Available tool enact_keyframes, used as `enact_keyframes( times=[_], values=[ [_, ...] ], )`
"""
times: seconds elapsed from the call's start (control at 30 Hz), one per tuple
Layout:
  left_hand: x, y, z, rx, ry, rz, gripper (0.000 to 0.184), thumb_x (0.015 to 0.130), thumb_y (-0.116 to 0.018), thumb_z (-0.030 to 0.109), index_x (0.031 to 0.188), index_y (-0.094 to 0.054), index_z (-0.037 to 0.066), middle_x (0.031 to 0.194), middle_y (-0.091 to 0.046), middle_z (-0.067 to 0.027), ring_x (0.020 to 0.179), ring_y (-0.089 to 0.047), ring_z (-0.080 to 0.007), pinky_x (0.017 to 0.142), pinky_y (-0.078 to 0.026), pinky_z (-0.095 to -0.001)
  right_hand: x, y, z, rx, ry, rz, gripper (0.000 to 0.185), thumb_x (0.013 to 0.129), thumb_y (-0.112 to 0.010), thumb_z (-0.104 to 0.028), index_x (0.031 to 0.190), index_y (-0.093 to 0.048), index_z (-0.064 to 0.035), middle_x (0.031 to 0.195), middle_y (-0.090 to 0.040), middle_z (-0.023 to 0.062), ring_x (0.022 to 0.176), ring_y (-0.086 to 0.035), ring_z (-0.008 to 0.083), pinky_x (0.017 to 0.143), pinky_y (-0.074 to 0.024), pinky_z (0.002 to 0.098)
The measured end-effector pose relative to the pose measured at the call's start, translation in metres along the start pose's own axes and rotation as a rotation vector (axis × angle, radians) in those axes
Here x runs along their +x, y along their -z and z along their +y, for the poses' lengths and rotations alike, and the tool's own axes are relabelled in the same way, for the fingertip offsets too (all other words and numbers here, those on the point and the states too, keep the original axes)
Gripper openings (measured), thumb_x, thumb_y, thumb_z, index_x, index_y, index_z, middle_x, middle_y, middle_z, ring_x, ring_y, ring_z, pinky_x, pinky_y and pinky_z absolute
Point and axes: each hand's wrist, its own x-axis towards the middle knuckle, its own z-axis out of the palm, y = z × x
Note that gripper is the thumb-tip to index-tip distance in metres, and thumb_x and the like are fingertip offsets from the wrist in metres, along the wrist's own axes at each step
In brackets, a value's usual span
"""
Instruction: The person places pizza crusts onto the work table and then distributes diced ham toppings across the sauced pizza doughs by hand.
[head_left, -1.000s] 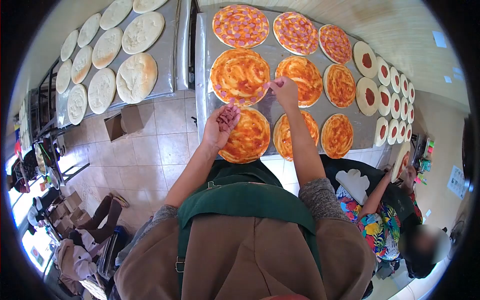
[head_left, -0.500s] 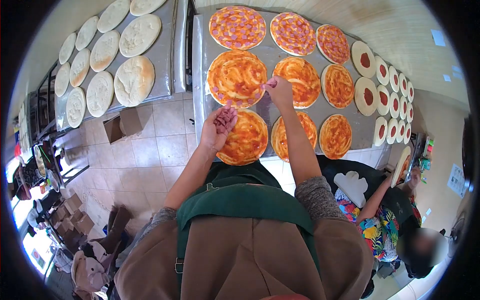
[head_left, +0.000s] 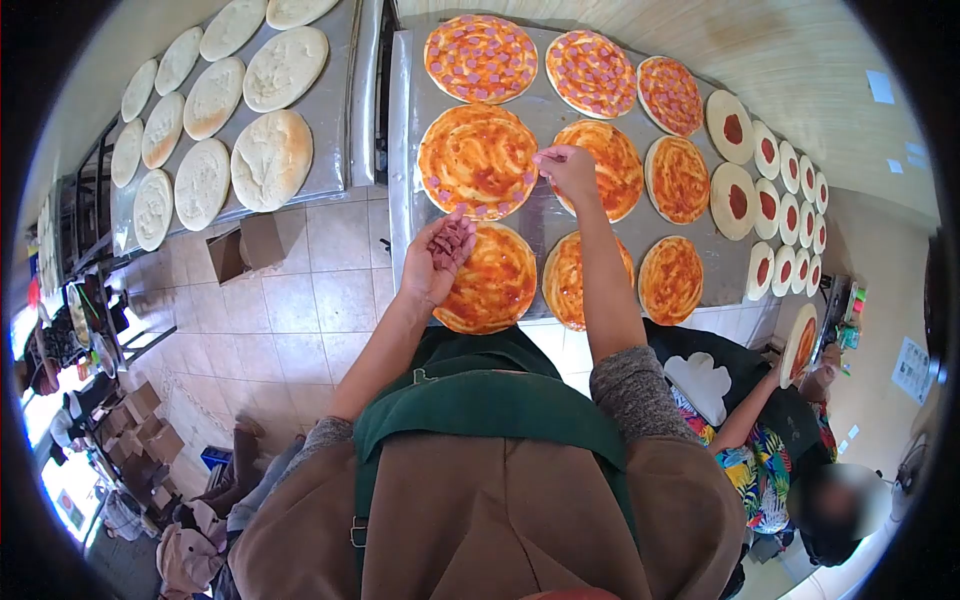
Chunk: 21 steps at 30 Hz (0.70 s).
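Note:
My left hand [head_left: 425,268] is cupped palm up around a pile of pink diced ham [head_left: 450,245], just over the near-left sauced pizza base [head_left: 490,285]. Beyond it lies another sauced pizza base [head_left: 475,150] with ham pieces along its lower and right edge. My right hand [head_left: 570,172] is at that base's right edge, fingertips pinched together; what they hold is too small to make out. Behind the right hand is a sauced base [head_left: 610,165] without ham, partly covered by the hand and forearm.
Three ham-topped pizzas [head_left: 480,58] fill the far row of the metal table [head_left: 402,110]. Rightward are bases with sauce spots [head_left: 738,203]. Plain baked bases [head_left: 272,160] lie on the left table. A co-worker's arm [head_left: 752,405] holds a base [head_left: 800,345]. A cardboard box [head_left: 262,243] sits on the floor.
My right hand has moved slightly right and upward along the base's edge, still pinched. My left hand stays nearly in place with the ham. The co-worker's base has tilted more toward me.

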Motion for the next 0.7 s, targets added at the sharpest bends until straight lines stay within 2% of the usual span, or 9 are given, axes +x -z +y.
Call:
enact_keyframes(
  times=[0.07,0.17,0.3,0.5,0.6,0.7],
  values=[
    [0.0,0.0,0.001,-0.007,0.006,0.015,0.027,0.096,-0.045,0.019,0.107,-0.061,0.0,0.103,-0.065,-0.0105,0.105,-0.061,-0.0242,0.099,-0.046,-0.037,0.005,-0.004,0.0,-0.037,-0.017,0.023,0.013,0.075,-0.073,-0.01,0.082,-0.07,0.0,0.071,-0.068,0.0073,0.063,-0.064,0.0125,0.058,-0.0495,0.027],
    [-0.001,-0.001,0.001,-0.005,-0.001,0.002,0.032,0.096,-0.048,0.02,0.117,-0.059,0.0,0.101,-0.066,-0.0081,0.099,-0.063,-0.0204,0.093,-0.05,-0.033,0.014,-0.01,0.004,-0.198,0.038,0.084,0.014,0.073,-0.074,-0.012,0.081,-0.07,-0.0011,0.069,-0.067,0.0065,0.062,-0.063,0.0135,0.058,-0.0487,0.0267],
    [0.002,0.002,0.001,-0.003,-0.004,0.003,0.03,0.096,-0.047,0.02,0.115,-0.059,0.0,0.103,-0.066,-0.009,0.1,-0.063,-0.0212,0.093,-0.05,-0.0337,0.006,-0.004,-0.015,-0.303,0.055,0.133,0.018,0.075,-0.074,-0.015,0.083,-0.069,-0.0004,0.071,-0.066,0.007,0.065,-0.064,0.0147,0.059,-0.0494,0.0269],
    [0.001,-0.002,0.004,-0.009,-0.003,0.009,0.029,0.096,-0.048,0.021,0.112,-0.06,0.0,0.104,-0.066,-0.0096,0.1,-0.063,-0.0217,0.093,-0.05,-0.0341,0.03,0.007,0.002,0.427,-0.001,-0.024,0.015,0.079,-0.069,-0.008,0.089,-0.067,0.0038,0.08,-0.068,0.0101,0.069,-0.067,0.0147,0.059,-0.0514,0.0276],
    [0.002,-0.006,0.005,0.01,0.001,0.014,0.029,0.096,-0.047,0.021,0.111,-0.06,0.001,0.105,-0.066,-0.01,0.1,-0.063,-0.0212,0.093,-0.05,-0.0338,0.031,0.001,-0.015,0.333,-0.074,0.004,0.011,0.078,-0.069,-0.004,0.087,-0.068,0.0026,0.077,-0.068,0.0094,0.07,-0.067,0.0142,0.059,-0.0519,0.0267],
    [0.003,-0.01,0.004,0.028,0.008,0.005,0.029,0.097,-0.046,0.022,0.11,-0.06,0.001,0.106,-0.066,-0.0104,0.1,-0.063,-0.0208,0.092,-0.05,-0.0332,0.034,-0.003,-0.027,-0.103,0.026,0.011,0.016,0.077,-0.073,-0.006,0.09,-0.068,0.0014,0.079,-0.069,0.0076,0.065,-0.066,0.0124,0.057,-0.0512,0.0252]
  ],
)
